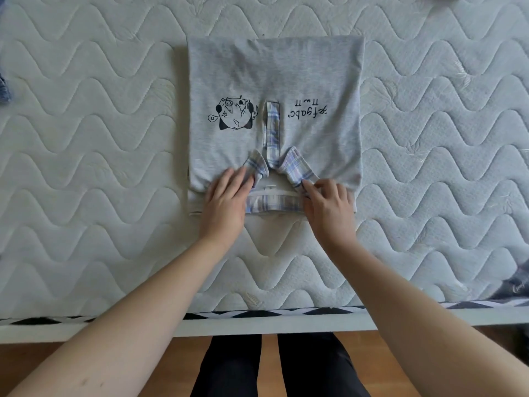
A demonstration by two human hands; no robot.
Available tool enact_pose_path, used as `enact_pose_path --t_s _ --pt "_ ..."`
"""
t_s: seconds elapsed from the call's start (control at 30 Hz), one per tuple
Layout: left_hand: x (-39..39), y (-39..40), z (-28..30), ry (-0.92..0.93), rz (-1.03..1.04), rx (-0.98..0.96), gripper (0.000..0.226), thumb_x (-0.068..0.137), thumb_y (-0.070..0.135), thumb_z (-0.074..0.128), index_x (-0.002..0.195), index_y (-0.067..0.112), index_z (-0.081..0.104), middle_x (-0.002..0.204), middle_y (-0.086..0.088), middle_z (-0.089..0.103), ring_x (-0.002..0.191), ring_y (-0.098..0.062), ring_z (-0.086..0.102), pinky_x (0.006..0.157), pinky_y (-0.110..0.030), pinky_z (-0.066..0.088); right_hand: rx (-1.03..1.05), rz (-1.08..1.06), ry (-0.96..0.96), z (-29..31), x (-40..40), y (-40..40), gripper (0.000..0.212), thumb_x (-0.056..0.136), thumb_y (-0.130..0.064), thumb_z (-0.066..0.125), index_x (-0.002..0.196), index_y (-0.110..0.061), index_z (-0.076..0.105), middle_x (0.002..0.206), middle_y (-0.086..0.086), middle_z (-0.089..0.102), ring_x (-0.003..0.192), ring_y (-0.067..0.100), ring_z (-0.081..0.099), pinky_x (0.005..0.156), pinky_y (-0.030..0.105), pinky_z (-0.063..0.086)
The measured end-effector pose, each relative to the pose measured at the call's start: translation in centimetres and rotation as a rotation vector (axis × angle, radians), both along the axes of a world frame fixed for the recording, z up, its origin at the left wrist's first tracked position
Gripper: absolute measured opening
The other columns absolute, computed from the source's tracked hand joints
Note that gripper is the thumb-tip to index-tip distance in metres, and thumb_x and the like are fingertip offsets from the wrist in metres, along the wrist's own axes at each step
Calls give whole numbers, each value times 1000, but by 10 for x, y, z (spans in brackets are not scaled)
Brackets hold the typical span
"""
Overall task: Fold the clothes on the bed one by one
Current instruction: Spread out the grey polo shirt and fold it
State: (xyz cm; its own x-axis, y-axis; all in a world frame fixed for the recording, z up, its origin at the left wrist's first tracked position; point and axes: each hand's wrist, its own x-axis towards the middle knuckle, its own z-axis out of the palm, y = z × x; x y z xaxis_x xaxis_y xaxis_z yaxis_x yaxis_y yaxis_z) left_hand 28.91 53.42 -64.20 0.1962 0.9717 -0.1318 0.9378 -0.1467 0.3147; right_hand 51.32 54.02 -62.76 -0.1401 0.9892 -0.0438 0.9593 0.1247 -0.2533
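The bed (86, 138) carries the grey shirt (274, 81), folded square, stretching away from both hands. Its plaid collar (297, 167) lies nearest. The left hand (226, 202) presses flat, fingers straight; the right hand (329, 204) pinches the collar's right wing.

Shirt (274, 81): heather grey, black cartoon print (233, 116) and black lettering (307, 110). Collar (297, 167) and placket: white-blue-lilac plaid. Mattress (86, 167): white, wavy quilting. Floor (269, 365) at 6 o'clock: orange-brown wood. Trousers (229, 368): black.
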Motion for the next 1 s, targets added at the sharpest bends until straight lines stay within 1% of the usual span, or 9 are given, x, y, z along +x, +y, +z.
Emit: enact_pose_path --t_s 0.13,0.33,0.43,0.53,0.6,0.67,0.8,0.9,1.0 --pt "-3 2 3 -6 -27 18 52 84 -2 57 134 12 57 145 -4 50 135 -30 45 108 -48 35 -25 97 -40 -6 -1 -2 38 88 -12 67 126 -10 64 109 13 63 85 35 58 76 46 50" --pt "-18 8 6 73 -157 116 50 89 5 34 133 11 58 145 -6 50 133 -33 46 105 -51 38 -50 124 25 -4 10 -12 53 78 7 64 129 -7 61 118 12 61 93 33 58 80 45 51" --pt "-21 1 1 181 -244 96 48 90 7 46 137 12 55 147 -10 47 135 -32 44 109 -50 35 -14 186 40 2 16 -20 46 79 1 65 124 -9 65 119 7 65 99 30 61 82 42 49" --pt "-24 -6 0 135 -227 99 49 94 21 53 142 16 49 150 -12 43 138 -31 40 112 -50 31 -4 81 147 7 27 -21 30 90 -16 64 120 -14 67 119 5 65 106 29 59 86 40 44" --pt "-28 -5 3 44 -116 167 47 98 28 45 143 16 48 149 -15 42 137 -34 40 111 -51 31 -35 -175 222 9 35 -15 31 93 -23 61 123 -16 63 124 6 60 113 28 52 93 38 36" --pt "-36 1 5 -57 171 205 44 99 24 47 140 9 49 144 -21 46 131 -37 44 108 -47 35 -103 -483 330 8 45 -1 39 95 -29 58 131 -13 55 130 11 54 120 29 47 101 36 31" --pt "-53 18 5 -315 865 -53 44 95 27 57 129 -1 52 126 -23 55 118 -38 51 102 -40 39 -354 -819 558 5 63 34 56 93 -46 58 136 -11 48 125 9 57 115 24 55 104 38 41" --pt "-65 32 3 -381 936 -272 39 90 35 64 113 4 60 110 -16 67 102 -31 62 86 -36 47 -524 -825 557 5 67 50 51 87 -55 63 118 -14 60 103 2 66 96 21 63 89 40 51" --pt "-73 36 2 -331 838 -406 30 88 34 67 94 4 64 92 -16 69 86 -33 65 74 -40 49 -635 -709 463 2 68 57 35 87 -48 66 84 -13 62 73 0 61 76 24 59 67 35 46"
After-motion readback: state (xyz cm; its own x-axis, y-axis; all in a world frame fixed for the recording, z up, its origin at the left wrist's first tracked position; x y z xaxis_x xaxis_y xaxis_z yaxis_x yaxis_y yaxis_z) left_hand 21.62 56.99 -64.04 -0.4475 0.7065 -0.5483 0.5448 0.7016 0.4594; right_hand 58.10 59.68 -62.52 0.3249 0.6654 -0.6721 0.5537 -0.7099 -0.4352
